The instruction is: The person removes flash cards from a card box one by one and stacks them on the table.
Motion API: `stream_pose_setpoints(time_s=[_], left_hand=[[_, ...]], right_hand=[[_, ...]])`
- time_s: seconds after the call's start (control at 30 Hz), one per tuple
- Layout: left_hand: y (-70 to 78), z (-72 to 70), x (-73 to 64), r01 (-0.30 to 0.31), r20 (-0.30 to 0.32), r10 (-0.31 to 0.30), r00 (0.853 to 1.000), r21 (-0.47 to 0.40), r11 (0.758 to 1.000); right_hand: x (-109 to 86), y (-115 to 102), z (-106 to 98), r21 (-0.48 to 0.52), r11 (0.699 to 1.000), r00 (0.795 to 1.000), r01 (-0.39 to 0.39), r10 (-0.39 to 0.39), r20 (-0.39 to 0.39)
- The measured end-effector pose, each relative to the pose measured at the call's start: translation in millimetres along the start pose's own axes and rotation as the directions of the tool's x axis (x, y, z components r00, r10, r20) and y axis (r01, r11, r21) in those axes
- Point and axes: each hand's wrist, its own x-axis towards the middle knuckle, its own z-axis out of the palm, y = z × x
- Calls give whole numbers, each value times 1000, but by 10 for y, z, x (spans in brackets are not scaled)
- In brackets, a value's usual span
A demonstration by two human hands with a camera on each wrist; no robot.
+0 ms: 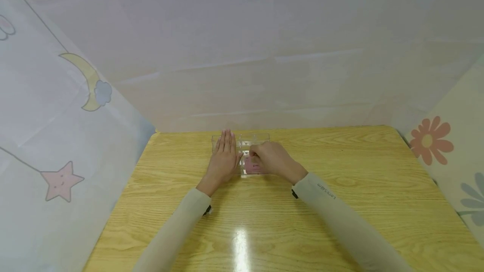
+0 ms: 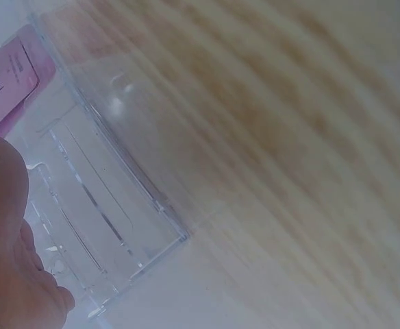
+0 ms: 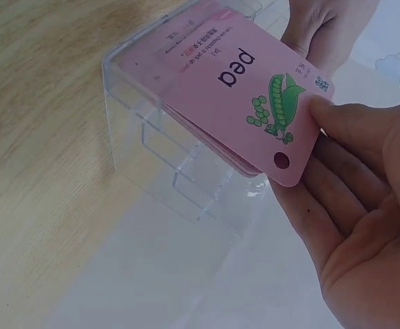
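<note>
Pale sleeves (image 1: 340, 217) are stretched over the bench (image 1: 211, 230). One pink pea flashcard (image 3: 217, 96) is pinched by the right hand (image 1: 273, 157) above stacked cards (image 3: 235, 163) in a clear holder (image 3: 128, 116), overlaid by the straight-fingered left hand (image 1: 223, 160).

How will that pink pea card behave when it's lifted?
The pea card looks thin, so it's probably light. It seems fairly stiff too: its end looks unbent where the right hand pinches it.

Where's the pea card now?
Right wrist view, upper centre: the pea card is pinched in the right hand, over other pink cards at the clear box.
</note>
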Motion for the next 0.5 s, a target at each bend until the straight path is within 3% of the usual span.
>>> stream_pose_setpoints(time_s=[0.23,0.5], left_hand=[[-4,1,4,7,19,-6,1000,-24,1000],[-13,16,2,-1,-6,1,1000,-16,1000]], right_hand=[[-35,19,-4,-9,1000,999,-14,13,-47],[-45,58,-75,52,998,1000,-21,22,-16]])
